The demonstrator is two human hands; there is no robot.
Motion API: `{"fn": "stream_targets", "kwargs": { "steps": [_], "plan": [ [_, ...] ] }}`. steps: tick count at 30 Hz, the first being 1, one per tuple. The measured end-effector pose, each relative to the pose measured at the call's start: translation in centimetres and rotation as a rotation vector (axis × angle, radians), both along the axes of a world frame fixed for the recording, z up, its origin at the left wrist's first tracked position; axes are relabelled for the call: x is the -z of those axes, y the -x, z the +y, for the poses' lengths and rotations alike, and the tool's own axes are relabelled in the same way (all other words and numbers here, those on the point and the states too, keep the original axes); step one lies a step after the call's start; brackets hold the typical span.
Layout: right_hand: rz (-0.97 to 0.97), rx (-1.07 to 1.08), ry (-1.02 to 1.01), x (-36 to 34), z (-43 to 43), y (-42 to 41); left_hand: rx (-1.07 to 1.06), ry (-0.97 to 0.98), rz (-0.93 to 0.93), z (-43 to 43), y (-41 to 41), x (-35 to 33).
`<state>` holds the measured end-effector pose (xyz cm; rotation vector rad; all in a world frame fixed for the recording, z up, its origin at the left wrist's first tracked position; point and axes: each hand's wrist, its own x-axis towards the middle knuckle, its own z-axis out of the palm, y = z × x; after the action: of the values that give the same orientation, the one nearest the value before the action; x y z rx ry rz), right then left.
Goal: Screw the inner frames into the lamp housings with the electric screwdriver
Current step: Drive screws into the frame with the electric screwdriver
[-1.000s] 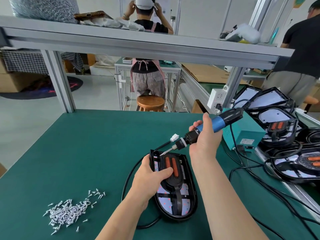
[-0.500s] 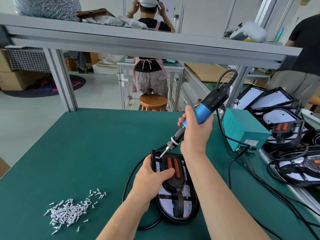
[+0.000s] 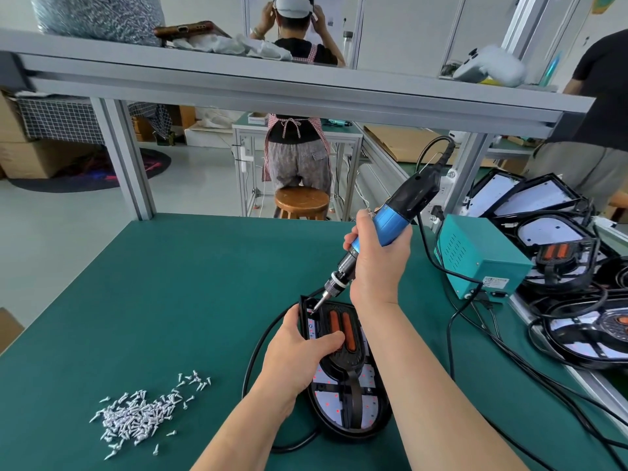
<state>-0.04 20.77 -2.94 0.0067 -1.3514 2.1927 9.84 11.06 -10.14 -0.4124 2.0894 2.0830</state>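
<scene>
While gripped at its left rim by left hand [image 3: 299, 358] — fingers curled over the edge, thumb laid across the inner frame [image 3: 353, 385] just beside two orange bars — lamp housing [image 3: 328, 428] flat on green bench [image 3: 170, 283], close to front edge, right of centre. Inner frame seated inside the housing, narrow stem toward front edge.

Right hand [image 3: 377, 266] closed round electric screwdriver [image 3: 390, 220], holding the blue barrel. Tool tilted: cord end up toward far right corner, bit down and to the left. Bit tip at far left corner of housing, just inside the rim. Cannot tell whether touching a screw there — too small.

Loose pile of screws [image 3: 139, 416] toward front left corner, well apart from the housing. Black cable [image 3: 253, 355] looping on bench round the housing's left side.

Teal power box [image 3: 475, 260] at right edge. Black cord [image 3: 450, 328] hanging off the bench-side face of the box. Further lamp housings [image 3: 577, 321] stacked beyond right edge, some with frames fitted.

Second person [image 3: 299, 154] standing beyond far edge, back turned, hands raised to head.
</scene>
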Motion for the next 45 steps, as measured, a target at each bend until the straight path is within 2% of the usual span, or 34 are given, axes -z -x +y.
{"fn": "stream_targets", "kwargs": {
  "steps": [14, 27, 45],
  "plan": [
    [0.097, -0.047, -0.143, 0.0, -1.3, -0.5, 0.009, 0.032, -0.012, -0.1, 0.1, 0.2],
    [0.078, 0.013, -0.175, 0.2, -1.2, -0.4, -0.010, -0.006, -0.007, 0.2, -0.2, -0.2],
    [0.092, -0.021, -0.201, -0.1, -2.0, -0.3, -0.001, 0.056, 0.031, -0.2, 0.3, 1.0]
  ]
}}
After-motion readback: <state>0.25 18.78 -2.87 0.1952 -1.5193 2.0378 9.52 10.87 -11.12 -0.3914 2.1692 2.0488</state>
